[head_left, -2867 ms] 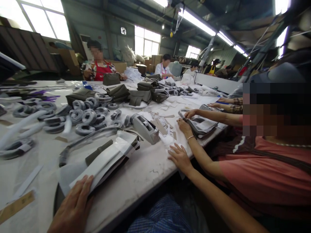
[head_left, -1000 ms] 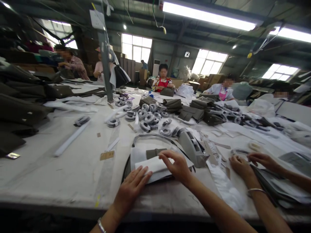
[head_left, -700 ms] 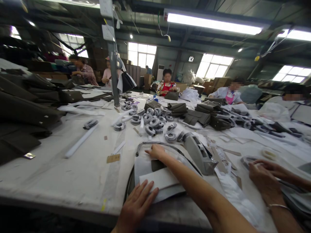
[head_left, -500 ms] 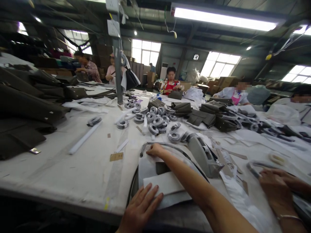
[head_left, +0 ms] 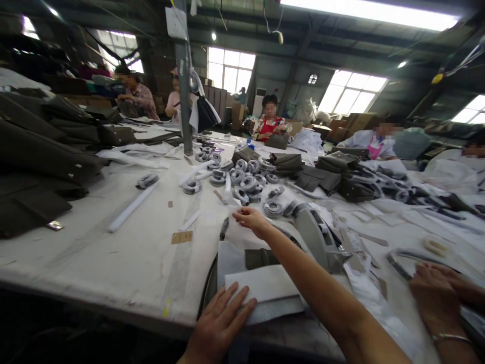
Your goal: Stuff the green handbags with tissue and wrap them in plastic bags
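Observation:
My left hand [head_left: 227, 311] lies flat, fingers spread, on a folded white padding sheet [head_left: 261, 284]. Beneath it is a dark grey-green bag [head_left: 259, 258] with thin white lining around it, at the table's front edge. My right hand [head_left: 250, 218] reaches beyond the bag with its fingers pinched on a thin, whitish, see-through sheet [head_left: 237, 233]. Just left of those fingers, the dark end of a strap [head_left: 224, 228] sticks up. More of the strap shows behind my right forearm, which hides part of the bag.
Wrapped grey strap coils [head_left: 248, 182] and dark folded bags [head_left: 318, 178] are heaped farther back. A grey tape dispenser [head_left: 320, 237] stands right of my forearm. A co-worker's hands [head_left: 435, 288] work at the far right. A metal post [head_left: 184, 86] rises from the table.
My right hand has moved up and away from the bag, drawing the thin sheet along. The strap's end now stands more upright. My left hand stays on the padding.

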`<move>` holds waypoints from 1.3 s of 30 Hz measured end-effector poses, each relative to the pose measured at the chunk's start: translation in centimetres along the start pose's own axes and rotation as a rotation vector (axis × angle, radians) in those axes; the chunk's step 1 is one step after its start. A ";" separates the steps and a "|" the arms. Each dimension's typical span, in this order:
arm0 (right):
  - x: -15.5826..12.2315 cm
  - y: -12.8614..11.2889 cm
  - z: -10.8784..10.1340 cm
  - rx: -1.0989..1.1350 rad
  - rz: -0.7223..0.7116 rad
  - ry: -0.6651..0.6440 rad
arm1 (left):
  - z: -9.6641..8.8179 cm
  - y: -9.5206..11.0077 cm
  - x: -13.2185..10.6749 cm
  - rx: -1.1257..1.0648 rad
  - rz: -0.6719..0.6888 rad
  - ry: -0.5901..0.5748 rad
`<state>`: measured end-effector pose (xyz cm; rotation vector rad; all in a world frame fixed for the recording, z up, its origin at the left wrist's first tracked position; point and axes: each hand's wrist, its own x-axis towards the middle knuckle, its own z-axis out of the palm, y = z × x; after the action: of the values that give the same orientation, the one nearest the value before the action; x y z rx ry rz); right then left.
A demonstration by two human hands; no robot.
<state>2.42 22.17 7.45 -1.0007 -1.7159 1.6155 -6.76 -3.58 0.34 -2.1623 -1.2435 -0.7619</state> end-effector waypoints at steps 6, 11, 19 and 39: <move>-2.8 -2.3 0.9 0.111 -0.120 -0.033 | 0.2 0.4 0.1 -0.013 -0.046 -0.020; -5.8 -3.6 1.1 0.092 -0.240 0.003 | 0.1 0.6 0.0 -0.031 -0.063 -0.055; -15.9 -1.6 1.6 -0.447 -0.570 -0.262 | 0.3 0.5 -0.6 -0.151 -0.111 -0.053; -22.2 5.4 3.1 -0.644 -0.969 -0.071 | 0.2 1.3 -1.0 -0.378 -0.400 -0.048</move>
<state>12.96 2.04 3.69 -0.2186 -2.2997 0.4868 -5.99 -4.60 -0.65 -2.2535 -1.6995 -1.1973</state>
